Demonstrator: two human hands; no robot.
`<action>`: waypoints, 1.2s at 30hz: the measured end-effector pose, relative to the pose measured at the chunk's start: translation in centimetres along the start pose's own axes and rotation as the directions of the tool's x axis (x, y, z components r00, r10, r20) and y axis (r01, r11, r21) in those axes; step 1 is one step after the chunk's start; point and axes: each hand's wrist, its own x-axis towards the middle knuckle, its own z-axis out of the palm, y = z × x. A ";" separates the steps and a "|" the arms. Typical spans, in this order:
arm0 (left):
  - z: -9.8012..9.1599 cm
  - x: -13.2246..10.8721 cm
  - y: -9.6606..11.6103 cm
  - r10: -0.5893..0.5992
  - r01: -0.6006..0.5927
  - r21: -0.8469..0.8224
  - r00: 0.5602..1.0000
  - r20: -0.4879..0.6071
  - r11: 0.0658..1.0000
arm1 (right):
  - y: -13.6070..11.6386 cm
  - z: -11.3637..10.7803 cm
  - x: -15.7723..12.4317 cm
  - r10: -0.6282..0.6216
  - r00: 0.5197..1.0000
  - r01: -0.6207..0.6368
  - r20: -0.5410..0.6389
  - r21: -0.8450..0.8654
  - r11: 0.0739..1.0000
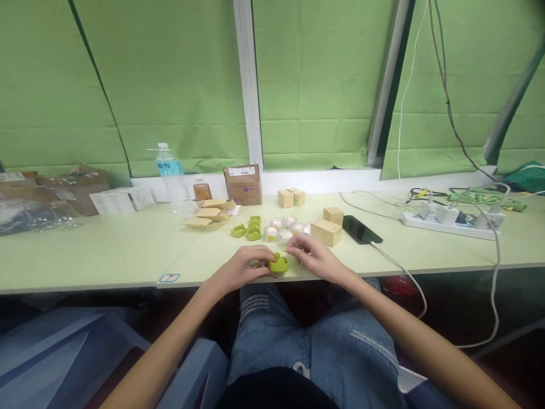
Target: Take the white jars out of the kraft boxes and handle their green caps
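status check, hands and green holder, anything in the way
Left hand holding green holder. Right hand close by, grip unclear. Clear cups just beyond, nothing seen blocking.

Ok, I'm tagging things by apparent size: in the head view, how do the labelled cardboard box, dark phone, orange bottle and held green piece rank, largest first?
1. Labelled cardboard box
2. Dark phone
3. Orange bottle and green piece in the left hand: too alike to rank; the green piece is nearer the camera.
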 end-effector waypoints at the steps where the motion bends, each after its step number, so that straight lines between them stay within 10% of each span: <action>1: 0.0 0.1 -0.1 0.009 -0.009 0.004 1.000 -0.001 1.000 | 0.2 -0.4 0.1 0.020 0.999 -0.019 -0.041 0.032 0.999; 18: 1.2 -0.2 1.1 -0.118 0.127 0.093 0.988 -0.099 0.987 | 0.5 0.3 0.2 -0.264 0.963 0.269 0.054 -0.181 0.946; 27: -1.2 -1.1 -1.5 -0.245 0.295 0.243 0.945 -0.214 0.924 | -0.6 -5.2 0.5 -0.323 0.908 0.179 -0.267 -0.450 0.875; 32: -4.6 -1.6 -4.4 -0.475 0.636 0.461 0.770 -0.426 0.619 | 0.1 -10.4 -0.3 0.015 0.934 -0.265 -0.356 -0.665 0.698; 36: -4.0 0.6 -4.9 -0.502 0.640 0.448 0.768 -0.397 0.624 | 1.6 -11.3 -0.9 0.315 0.911 -0.408 -0.268 -0.706 0.579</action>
